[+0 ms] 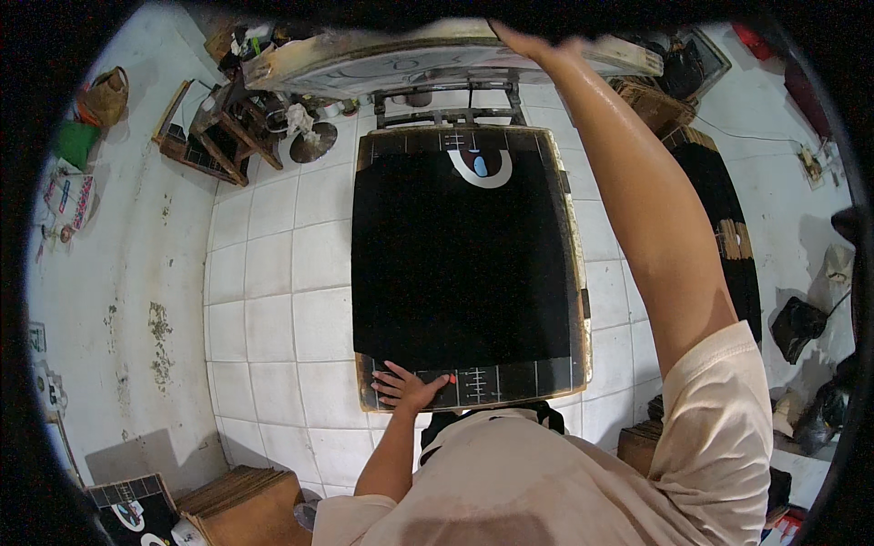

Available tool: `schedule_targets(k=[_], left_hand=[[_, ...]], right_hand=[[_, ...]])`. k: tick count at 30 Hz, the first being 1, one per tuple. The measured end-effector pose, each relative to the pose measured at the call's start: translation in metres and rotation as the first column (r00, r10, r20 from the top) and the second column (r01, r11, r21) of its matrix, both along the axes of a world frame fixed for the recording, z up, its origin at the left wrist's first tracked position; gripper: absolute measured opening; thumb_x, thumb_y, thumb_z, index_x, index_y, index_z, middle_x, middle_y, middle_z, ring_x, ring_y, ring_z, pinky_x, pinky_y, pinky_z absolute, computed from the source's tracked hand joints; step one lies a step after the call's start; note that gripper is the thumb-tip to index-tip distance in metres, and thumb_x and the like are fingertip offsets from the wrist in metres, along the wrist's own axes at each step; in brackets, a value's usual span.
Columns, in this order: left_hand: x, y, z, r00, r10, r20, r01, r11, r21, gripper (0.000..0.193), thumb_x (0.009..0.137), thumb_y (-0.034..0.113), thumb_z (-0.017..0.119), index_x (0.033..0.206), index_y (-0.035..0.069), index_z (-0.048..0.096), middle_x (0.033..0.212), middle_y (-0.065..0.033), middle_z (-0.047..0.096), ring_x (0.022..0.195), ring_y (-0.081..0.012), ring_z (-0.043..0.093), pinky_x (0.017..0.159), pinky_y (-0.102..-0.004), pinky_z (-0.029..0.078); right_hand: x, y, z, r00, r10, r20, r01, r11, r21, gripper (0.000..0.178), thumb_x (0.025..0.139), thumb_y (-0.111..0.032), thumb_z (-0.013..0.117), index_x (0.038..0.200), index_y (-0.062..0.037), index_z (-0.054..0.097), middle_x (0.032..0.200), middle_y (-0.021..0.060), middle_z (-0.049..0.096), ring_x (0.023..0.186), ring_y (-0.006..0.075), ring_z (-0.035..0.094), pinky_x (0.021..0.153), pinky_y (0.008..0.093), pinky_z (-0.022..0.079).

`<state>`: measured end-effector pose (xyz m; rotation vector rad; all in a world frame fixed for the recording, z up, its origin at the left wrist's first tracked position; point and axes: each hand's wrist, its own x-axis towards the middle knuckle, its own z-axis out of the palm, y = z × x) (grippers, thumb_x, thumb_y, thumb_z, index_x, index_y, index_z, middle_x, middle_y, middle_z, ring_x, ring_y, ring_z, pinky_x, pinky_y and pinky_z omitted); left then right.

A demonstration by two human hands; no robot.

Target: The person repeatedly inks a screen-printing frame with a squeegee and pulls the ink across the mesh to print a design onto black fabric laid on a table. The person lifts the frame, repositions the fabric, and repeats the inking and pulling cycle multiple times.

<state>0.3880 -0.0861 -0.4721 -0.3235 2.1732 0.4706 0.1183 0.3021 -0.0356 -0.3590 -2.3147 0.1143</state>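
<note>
In the head camera's view I see the person's left hand (pixel 407 387) laid flat, fingers spread apart and clasping nothing, on the near edge of a gridded board (pixel 516 380), where a black cloth (pixel 460 264) lies with a white-ringed print (pixel 496 179) at its far end. The right hand (pixel 548 45) reaches to the upraised wooden frame (pixel 305 68) beyond the board, but its fingertips run into shadow, so I can't tell whether they grip it.
</note>
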Motion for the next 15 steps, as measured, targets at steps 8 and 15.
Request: schedule_targets(k=[8,15], left_hand=[[0.001,0.001,-0.002,0.999,-0.008,0.044,0.007,1.0,0.014,0.171,0.063,0.074,0.088,0.15,0.006,-0.043,0.147,-0.0398,-0.049,0.139,-0.0557,-0.045,0.113,-0.0718,-0.02],[0.001,0.001,0.002,0.999,-0.043,0.016,0.043,0.999,0.004,0.168,0.064,0.077,0.084,0.152,0.006,-0.04,0.148,-0.0403,-0.048,0.139,-0.0579,-0.044,0.113,-0.0726,-0.018]], right_hand=[[0.005,-0.005,-0.015,0.999,-0.015,-0.036,0.017,0.997,0.07,0.052,0.095,-0.052,0.052,0.09,-0.0084,0.08,0.089,0.0224,0.074,0.088,0.042,0.072,0.081,0.0516,0.056],[0.011,-0.011,-0.022,0.999,-0.032,-0.022,0.033,0.997,0.068,0.053,0.096,-0.052,0.051,0.088,-0.0083,0.08,0.089,0.0228,0.074,0.088,0.0429,0.071,0.08,0.052,0.055]])
